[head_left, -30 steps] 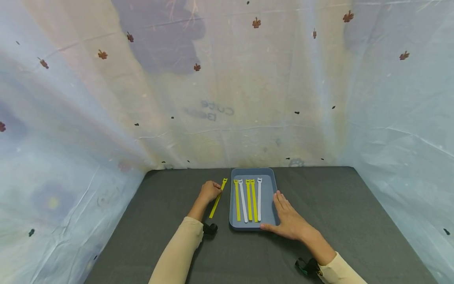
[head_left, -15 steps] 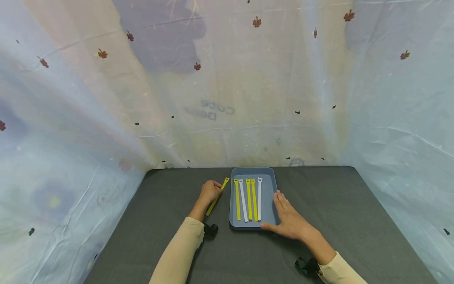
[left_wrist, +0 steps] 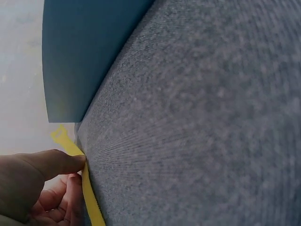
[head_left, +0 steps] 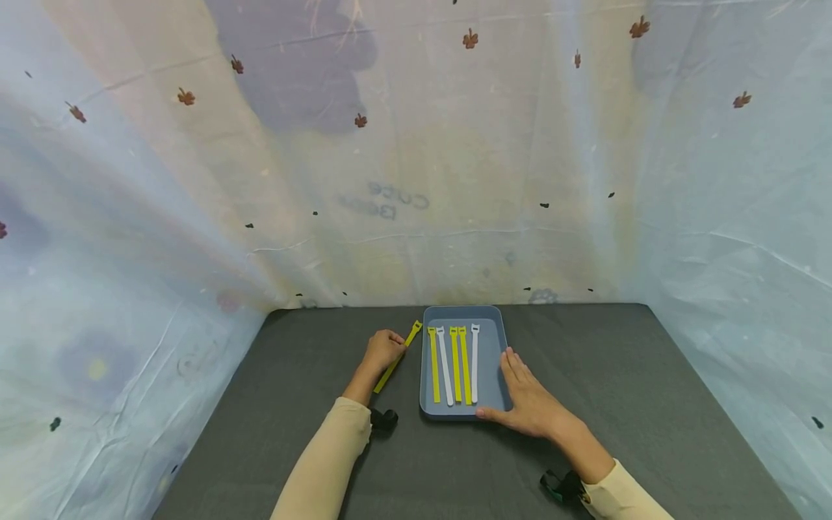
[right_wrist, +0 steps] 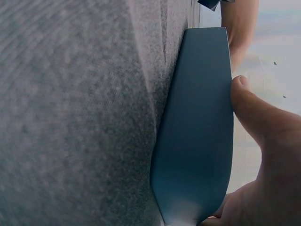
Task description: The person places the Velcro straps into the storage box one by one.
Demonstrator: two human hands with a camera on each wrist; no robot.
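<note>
Between the thumb and fingers of my left hand is a yellow hook-and-loop cable tie, pinched near its middle. It slants beside the left wall of a blue-grey tray, its slotted head at the far right end. The left wrist view shows this cable tie under the thumb, its head close to the tray's corner. Inside the tray lie three yellow cable ties and two white ones, lengthwise. My right hand rests on the tray's near right corner, fingers straight along the right rim, thumb on the near rim.
A dark grey cloth covers the table beneath the tray. Behind and at both sides hangs a patterned pale sheet. Black straps sit at both wrists, the right one near the sleeve cuff.
The pinched yellow cable tie has turned clockwise: its head has shifted right toward the tray and its tail left. The right hand and tray have stayed in place.
</note>
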